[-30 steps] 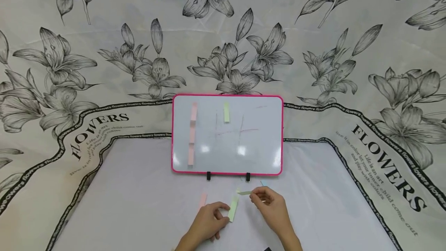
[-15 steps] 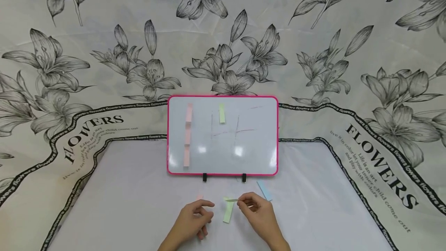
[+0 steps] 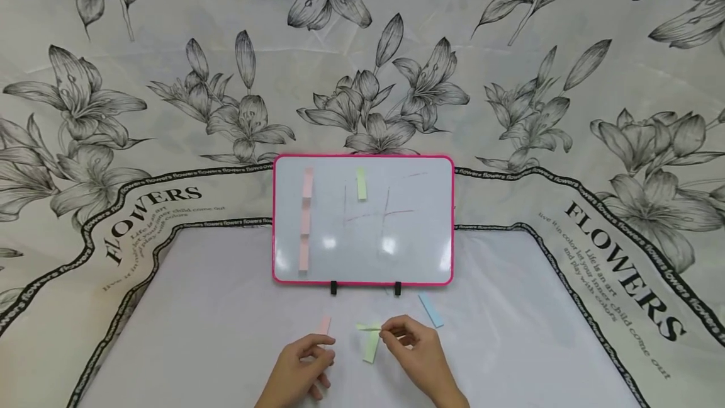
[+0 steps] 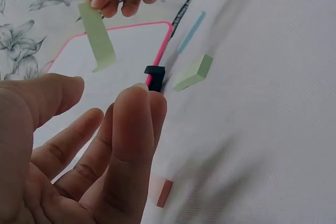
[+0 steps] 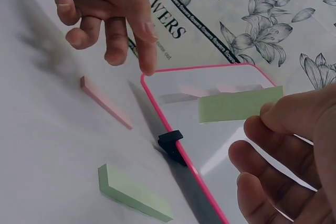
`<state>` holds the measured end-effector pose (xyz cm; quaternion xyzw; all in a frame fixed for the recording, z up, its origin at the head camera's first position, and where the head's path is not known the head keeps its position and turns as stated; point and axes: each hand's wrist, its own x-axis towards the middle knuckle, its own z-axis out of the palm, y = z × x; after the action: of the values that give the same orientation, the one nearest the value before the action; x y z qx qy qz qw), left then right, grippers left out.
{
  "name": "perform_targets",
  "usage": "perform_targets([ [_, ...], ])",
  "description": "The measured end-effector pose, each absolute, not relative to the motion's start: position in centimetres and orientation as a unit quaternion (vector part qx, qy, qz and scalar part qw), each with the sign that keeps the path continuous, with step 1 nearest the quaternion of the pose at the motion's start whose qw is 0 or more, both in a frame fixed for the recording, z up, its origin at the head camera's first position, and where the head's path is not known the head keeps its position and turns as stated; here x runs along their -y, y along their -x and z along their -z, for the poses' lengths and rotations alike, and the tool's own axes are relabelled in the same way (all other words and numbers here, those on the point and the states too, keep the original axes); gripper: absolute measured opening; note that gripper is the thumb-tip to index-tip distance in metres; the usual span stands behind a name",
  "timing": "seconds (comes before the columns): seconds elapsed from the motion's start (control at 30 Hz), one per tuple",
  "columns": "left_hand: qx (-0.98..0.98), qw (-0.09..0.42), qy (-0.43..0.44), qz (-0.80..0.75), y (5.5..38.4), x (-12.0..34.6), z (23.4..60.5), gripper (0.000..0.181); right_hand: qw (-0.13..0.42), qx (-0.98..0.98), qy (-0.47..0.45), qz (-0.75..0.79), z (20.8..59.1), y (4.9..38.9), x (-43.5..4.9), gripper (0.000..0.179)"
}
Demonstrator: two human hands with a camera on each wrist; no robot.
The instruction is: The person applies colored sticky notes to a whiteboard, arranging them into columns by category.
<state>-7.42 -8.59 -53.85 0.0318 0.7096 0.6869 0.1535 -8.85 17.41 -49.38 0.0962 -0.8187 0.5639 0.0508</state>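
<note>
My right hand (image 3: 416,350) pinches one end of a green sticky note (image 3: 367,328) between thumb and forefinger. The strip (image 5: 233,106) shows flat and fully peeled in the right wrist view. Under it on the table lies the green sticky note pad (image 3: 370,351). To the left, my left hand (image 3: 297,370) hovers with fingers loosely bent, thumb and forefinger apart, holding nothing. A pink sticky note pad (image 3: 325,325) lies just beyond its fingertips. Farther back, a whiteboard (image 3: 419,250) with a pink frame carries a column of pink notes (image 3: 306,219) and one green note (image 3: 361,184).
A blue sticky note pad (image 3: 430,310) lies behind my right hand, right of the board's foot. Two black clip feet (image 3: 333,288) hold up the board, which also bears faint red pen lines. White cloth (image 3: 187,320) covers the table; a floral cloth (image 3: 362,49) hangs behind.
My left hand has let go of the green pad and drawn back to the left. The right hand has brought the green note leftward and slightly nearer. The head view has shifted a little.
</note>
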Motion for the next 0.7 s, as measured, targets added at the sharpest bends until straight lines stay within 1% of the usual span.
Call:
perform_targets([
  [0.23,-0.717,0.13,-0.02,-0.685,7.7,7.3,53.3,0.037,0.046,0.818,-0.13,-0.558,49.6,8.4,-16.9,0.004],
  [0.37,-0.726,0.137,-0.032,-0.673,7.9,6.5,53.2,0.036,0.04,0.814,-0.154,-0.559,49.9,8.2,-16.8,0.004],
  [0.57,-0.731,0.149,-0.021,-0.666,8.0,6.2,53.0,0.041,0.041,0.803,-0.2,-0.56,50.2,8.1,-16.7,0.007],
  [0.7,-0.729,0.148,-0.02,-0.668,8.0,6.2,52.9,0.039,0.045,0.798,-0.219,-0.56,50.3,8.0,-16.6,0.009],
])
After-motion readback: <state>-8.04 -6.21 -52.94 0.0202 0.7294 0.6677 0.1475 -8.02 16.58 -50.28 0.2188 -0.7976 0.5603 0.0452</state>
